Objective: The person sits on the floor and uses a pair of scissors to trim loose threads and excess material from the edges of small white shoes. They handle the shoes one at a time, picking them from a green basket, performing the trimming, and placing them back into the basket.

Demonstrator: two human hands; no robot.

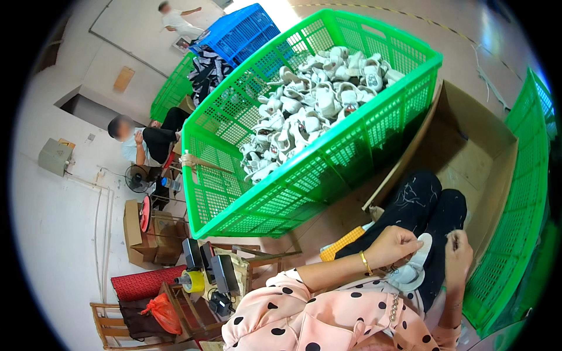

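Bright overall; strongest light is at top ctr., w/ white glare beside blue crate [243,36]. Floor [453,35] shines a bit, upper R. Cardboard box [490,167] has shadow inside. R. hand [458,255] slightly blurred; edges bent, corners black.

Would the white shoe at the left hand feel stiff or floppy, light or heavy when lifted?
The white shoe is probably light: the left hand pinches just its edge. It may bend there, where it looks thin.
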